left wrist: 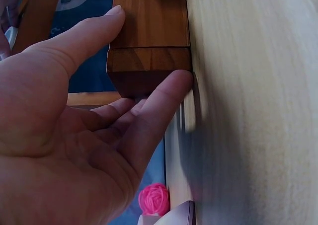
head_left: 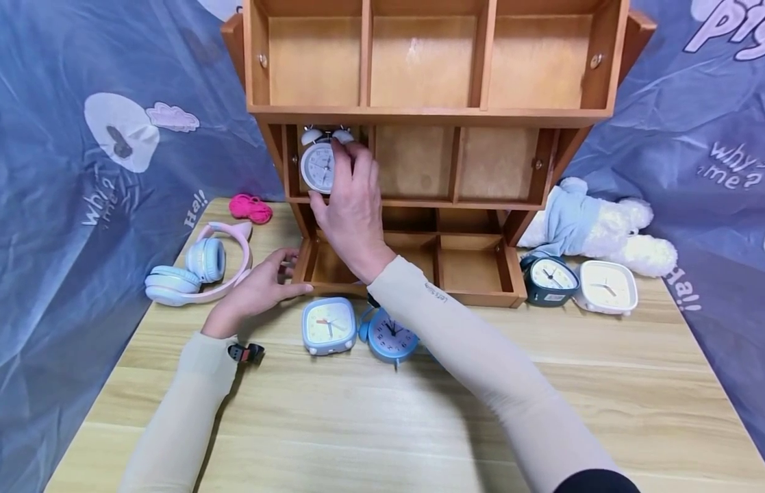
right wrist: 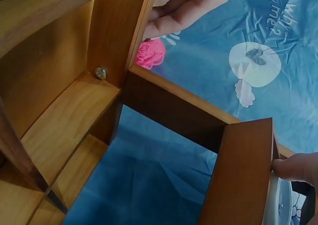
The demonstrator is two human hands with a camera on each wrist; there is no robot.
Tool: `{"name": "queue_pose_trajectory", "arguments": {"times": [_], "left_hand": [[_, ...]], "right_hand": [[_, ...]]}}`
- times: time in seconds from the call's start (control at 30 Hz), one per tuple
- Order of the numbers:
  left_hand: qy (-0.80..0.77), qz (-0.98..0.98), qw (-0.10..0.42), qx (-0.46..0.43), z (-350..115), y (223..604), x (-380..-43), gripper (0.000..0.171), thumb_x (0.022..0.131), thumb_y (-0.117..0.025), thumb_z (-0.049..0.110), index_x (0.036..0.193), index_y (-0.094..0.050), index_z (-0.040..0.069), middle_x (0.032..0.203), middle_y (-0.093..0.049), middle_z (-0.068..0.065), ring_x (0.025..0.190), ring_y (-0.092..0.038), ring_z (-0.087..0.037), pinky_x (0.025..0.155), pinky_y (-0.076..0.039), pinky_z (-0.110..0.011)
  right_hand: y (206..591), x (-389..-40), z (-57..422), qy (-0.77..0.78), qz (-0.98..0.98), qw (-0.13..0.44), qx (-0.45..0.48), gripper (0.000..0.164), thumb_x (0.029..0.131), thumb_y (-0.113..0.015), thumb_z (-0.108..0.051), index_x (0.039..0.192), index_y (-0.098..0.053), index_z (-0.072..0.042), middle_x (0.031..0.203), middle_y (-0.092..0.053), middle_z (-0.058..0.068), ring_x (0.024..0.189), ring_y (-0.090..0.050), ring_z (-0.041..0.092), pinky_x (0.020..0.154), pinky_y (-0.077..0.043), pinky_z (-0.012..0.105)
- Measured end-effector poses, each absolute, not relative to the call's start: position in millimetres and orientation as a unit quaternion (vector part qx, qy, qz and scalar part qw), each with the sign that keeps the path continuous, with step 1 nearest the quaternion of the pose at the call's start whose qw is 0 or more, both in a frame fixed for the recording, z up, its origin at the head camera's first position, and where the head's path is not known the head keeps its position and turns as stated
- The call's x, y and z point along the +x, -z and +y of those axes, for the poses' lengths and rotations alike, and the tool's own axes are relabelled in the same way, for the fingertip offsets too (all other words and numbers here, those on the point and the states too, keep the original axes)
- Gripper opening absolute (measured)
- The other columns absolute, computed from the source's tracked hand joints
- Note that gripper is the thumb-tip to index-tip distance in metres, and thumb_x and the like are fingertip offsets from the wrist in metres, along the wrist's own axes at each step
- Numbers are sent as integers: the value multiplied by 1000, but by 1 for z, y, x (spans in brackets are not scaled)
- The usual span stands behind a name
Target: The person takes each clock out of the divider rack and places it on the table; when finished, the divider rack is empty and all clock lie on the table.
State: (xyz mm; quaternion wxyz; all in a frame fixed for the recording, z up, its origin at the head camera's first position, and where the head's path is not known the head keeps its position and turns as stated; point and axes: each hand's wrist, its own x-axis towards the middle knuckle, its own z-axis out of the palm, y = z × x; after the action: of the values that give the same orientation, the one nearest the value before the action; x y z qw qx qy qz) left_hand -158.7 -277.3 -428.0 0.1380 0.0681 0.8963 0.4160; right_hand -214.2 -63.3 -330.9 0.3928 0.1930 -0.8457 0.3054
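A white twin-bell alarm clock (head_left: 317,166) stands in the left compartment of the middle tier of a wooden shelf (head_left: 431,116). My right hand (head_left: 354,205) holds this clock by its right side and lower edge, fingers near a bell and thumb below. In the right wrist view, the thumb (right wrist: 297,166) lies against the clock's edge (right wrist: 283,202) at the compartment. Down at the bottom tier's left front corner, my left hand (head_left: 259,287) grips the wood, its thumb (left wrist: 102,29) at the front and its fingers (left wrist: 159,106) round the side.
Before the shelf stand a blue square clock (head_left: 329,326) and a blue round alarm clock (head_left: 391,337), partly behind my right forearm. Headphones (head_left: 200,267) and pink yarn (head_left: 251,208) lie left. A dark clock (head_left: 550,279), a white clock (head_left: 607,287) and a plush toy (head_left: 594,222) are right.
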Motion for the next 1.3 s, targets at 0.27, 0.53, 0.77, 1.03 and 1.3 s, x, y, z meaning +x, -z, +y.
{"name": "queue_pose_trajectory", "arguments": {"times": [0.27,0.53,0.77,1.03,1.3], "left_hand": [[-415,897,138,69,-277,429,-158,82,105,-82,31,166,-38,-1,151,-64,-29,141,-64,-47,113,-56,-59],[-415,897,136,70,-276,427,-156,82,105,-82,30,166,-38,-3,151,-64,-31,141,-64,-48,116,-54,-61],[-421,894,136,72,-275,428,-157,83,106,-81,30,167,-37,-4,151,-64,-32,141,-64,-48,116,-54,-61],[-420,894,140,67,-276,429,-159,83,105,-82,29,167,-37,-2,152,-63,-31,142,-63,-49,115,-55,-61],[-419,894,141,68,-277,429,-159,83,105,-82,30,168,-36,-1,154,-62,-30,144,-62,-49,114,-56,-60]], "right_hand": [[330,-219,-68,-291,-847,402,190,76,90,-94,-23,151,-57,2,150,-54,23,131,-57,38,116,-53,40],[331,-223,-70,-282,-846,411,191,73,90,-93,-23,149,-59,2,147,-55,23,129,-58,38,115,-53,41],[331,-224,-69,-278,-846,412,196,70,91,-91,-23,148,-59,3,146,-55,23,128,-58,39,116,-53,41],[326,-222,-68,-280,-849,403,199,68,91,-90,-24,145,-60,3,144,-56,23,129,-58,38,117,-51,42],[323,-220,-66,-285,-851,396,196,68,90,-90,-24,145,-61,2,144,-56,23,128,-57,38,116,-52,41]]}}
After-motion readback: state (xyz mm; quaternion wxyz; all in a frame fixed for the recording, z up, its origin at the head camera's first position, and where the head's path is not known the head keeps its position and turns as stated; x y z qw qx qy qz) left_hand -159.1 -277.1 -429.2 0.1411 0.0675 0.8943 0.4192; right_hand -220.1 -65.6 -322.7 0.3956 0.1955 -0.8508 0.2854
